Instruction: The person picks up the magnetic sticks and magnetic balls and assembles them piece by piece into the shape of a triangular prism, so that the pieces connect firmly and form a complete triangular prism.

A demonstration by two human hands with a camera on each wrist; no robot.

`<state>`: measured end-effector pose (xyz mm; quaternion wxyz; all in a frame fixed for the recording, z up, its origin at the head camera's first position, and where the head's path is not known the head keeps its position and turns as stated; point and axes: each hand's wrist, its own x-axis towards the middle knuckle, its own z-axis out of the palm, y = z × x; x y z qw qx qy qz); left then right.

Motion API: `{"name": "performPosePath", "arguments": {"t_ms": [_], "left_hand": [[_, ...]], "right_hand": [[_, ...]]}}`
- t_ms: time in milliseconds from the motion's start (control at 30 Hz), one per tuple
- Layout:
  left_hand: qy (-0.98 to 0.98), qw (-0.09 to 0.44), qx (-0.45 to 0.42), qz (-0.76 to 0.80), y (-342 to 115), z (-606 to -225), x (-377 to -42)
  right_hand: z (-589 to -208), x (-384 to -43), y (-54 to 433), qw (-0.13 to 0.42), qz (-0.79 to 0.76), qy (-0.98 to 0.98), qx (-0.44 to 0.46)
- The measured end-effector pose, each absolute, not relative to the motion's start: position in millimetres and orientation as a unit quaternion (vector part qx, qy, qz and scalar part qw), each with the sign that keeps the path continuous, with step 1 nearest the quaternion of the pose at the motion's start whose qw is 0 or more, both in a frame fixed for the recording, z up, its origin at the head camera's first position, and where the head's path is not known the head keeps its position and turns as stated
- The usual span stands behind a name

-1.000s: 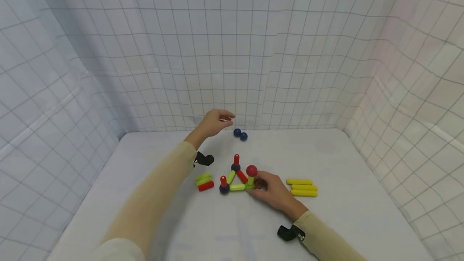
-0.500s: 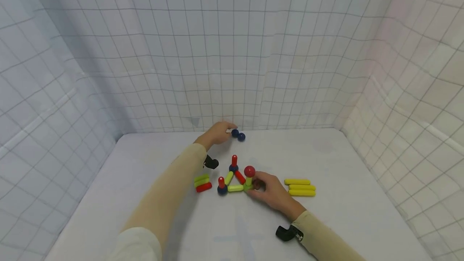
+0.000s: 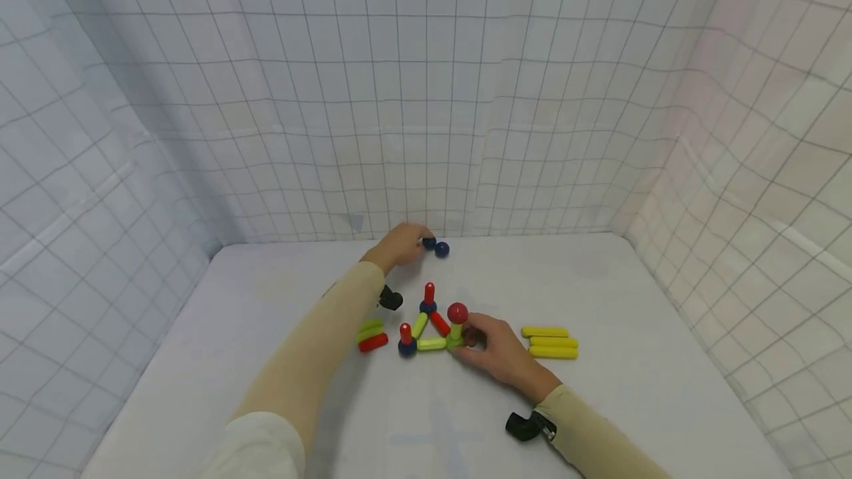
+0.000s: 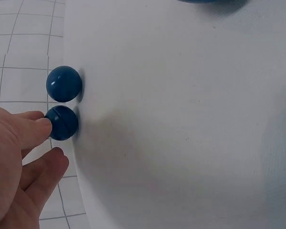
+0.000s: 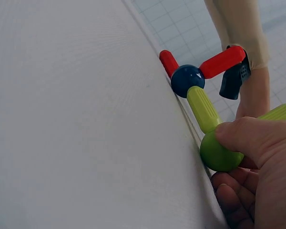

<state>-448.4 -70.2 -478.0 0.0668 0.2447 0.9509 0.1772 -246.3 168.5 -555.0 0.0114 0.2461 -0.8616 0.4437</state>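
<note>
Since a second ago the left hand [image 3: 401, 243] has come down, and its grip now pinches one blue ball [image 4: 64, 125] near the far edge of the surface [image 3: 632, 375], just beside a second blue ball [image 4: 64, 84]. My left-wrist feed reveals a seam the head view doesn't. The right hand [image 3: 504, 352] grips a green ball [image 5: 218, 152]; only the head view gives me three yellow rods [image 3: 554, 343].

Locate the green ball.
In the head view, the green ball sits at the right corner of the stick triangle, held by the right hand, below the red ball.
</note>
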Motion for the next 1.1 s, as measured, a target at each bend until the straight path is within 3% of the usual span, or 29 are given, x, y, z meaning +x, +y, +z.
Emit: {"name": "performPosePath", "arguments": {"t_ms": [1100], "left_hand": [[0.923, 0.072, 0.21, 0.315, -84.1, -484.8, -434.6]], "right_hand": [[-556.3, -248.1, 170.3, 0.021, 0.437, -0.862, 0.255]]}}
